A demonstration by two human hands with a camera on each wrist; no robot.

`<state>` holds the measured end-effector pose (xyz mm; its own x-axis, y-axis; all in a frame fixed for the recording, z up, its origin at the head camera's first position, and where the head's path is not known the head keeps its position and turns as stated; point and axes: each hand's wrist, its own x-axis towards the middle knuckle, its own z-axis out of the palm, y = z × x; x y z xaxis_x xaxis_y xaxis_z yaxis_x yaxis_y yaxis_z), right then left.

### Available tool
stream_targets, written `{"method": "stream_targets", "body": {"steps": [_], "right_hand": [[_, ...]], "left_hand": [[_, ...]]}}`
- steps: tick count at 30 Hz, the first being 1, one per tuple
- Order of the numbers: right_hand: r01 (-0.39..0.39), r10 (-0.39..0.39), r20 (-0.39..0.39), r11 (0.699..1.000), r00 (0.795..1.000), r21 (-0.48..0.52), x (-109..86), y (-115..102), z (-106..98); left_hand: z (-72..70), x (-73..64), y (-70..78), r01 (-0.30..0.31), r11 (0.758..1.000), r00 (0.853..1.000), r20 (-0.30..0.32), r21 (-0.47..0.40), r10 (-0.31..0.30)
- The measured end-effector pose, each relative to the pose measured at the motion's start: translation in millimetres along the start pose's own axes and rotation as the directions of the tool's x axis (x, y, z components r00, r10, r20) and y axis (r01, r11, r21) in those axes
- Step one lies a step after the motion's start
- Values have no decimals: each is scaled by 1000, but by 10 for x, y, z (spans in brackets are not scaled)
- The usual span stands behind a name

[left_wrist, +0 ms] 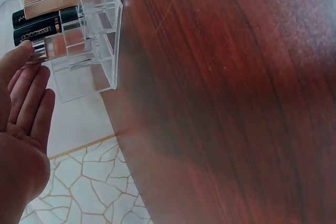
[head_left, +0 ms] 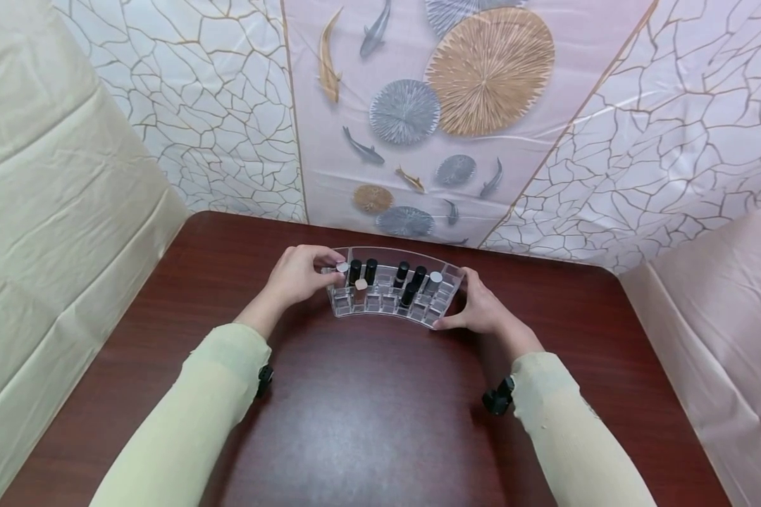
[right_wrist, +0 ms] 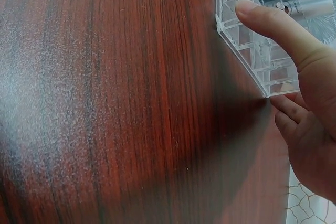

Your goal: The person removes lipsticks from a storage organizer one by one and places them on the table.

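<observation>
A clear curved lipstick organizer (head_left: 373,304) stands toward the back of the table, with rows of small compartments. At its left end my left hand (head_left: 297,274) pinches the silver cap of a lip gloss tube (left_wrist: 58,45) between thumb and fingers. My right hand (head_left: 483,304) holds the organizer's right end, thumb at the front and fingers behind the side wall. Several black-capped tubes (head_left: 355,272) stand in the compartments. A rose-gold lipstick (left_wrist: 50,3) sits in the front row near the left. Toward the right end is a silver-capped tube (right_wrist: 315,4).
The dark red wood-grain table (head_left: 361,408) spreads out in front of the organizer. Behind it hangs a patterned cloth (head_left: 349,183) with fish and round leaves. Pale cloth drapes (head_left: 44,253) close off both sides. A small black device (head_left: 498,396) is on each wrist.
</observation>
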<state>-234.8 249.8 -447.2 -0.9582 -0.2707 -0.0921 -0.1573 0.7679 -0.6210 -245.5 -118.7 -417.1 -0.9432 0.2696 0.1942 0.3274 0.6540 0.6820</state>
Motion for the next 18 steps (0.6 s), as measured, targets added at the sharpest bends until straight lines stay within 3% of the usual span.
{"method": "stream_targets", "body": {"steps": [7, 18], "right_hand": [[2, -2, 4, 1000, 1000, 2, -6, -5, -1], [-7, 7, 2, 1000, 1000, -11, -6, 20, -6]], "left_hand": [[-72, 17, 54, -10, 1000, 1000, 8, 2, 9], [-323, 69, 170, -56, 998, 998, 23, -12, 56]]}}
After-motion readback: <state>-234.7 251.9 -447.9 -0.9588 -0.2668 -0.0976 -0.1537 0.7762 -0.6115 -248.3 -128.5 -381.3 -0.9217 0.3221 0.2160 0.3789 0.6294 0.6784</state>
